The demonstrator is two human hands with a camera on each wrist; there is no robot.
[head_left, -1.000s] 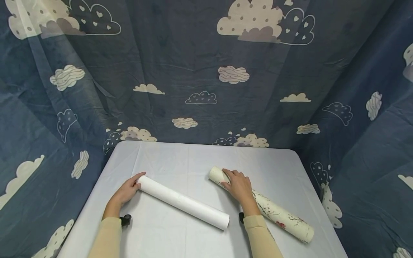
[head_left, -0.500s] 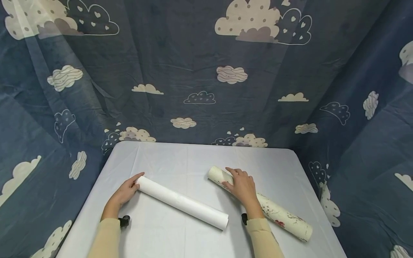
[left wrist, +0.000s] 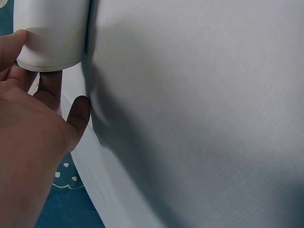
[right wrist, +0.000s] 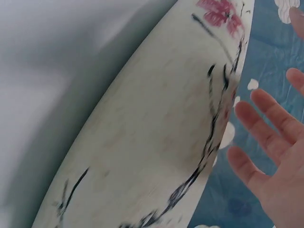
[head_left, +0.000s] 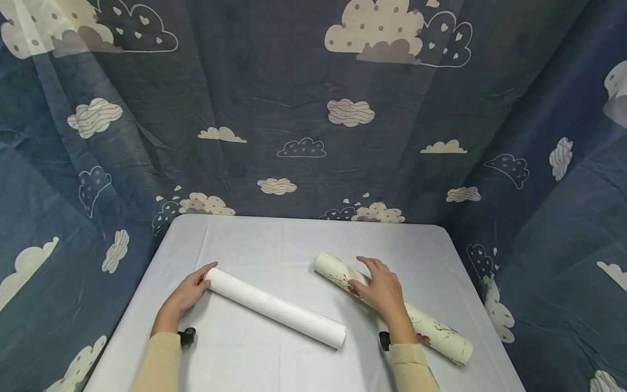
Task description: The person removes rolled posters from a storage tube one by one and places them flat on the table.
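A white paper roll [head_left: 276, 308] lies slantwise on the white-covered table. My left hand [head_left: 188, 294] holds its far-left end, thumb on the near side and a finger on the far side. The left wrist view shows fingers of that hand [left wrist: 33, 118] at the end of the roll. To the right rests a cream paper roll [head_left: 441, 337] printed with red flowers and dark branches, roughly parallel to the white one. Over its middle hovers my right hand [head_left: 384, 288], fingers spread. In the right wrist view, a gap shows between the fingertips [right wrist: 244, 111] and this printed roll [right wrist: 133, 118].
The table [head_left: 254, 359] has a white cloth with rounded back corners. Dark blue curtains [head_left: 274, 81] with cloud patterns surround it on the back and both sides. A black wrist camera [head_left: 187, 336] sits on the left wrist, another [head_left: 385, 341] on the right.
My right hand has slid rightward and toward me along the printed roll, and its fingers have spread off it. The left hand and both rolls have stayed in place.
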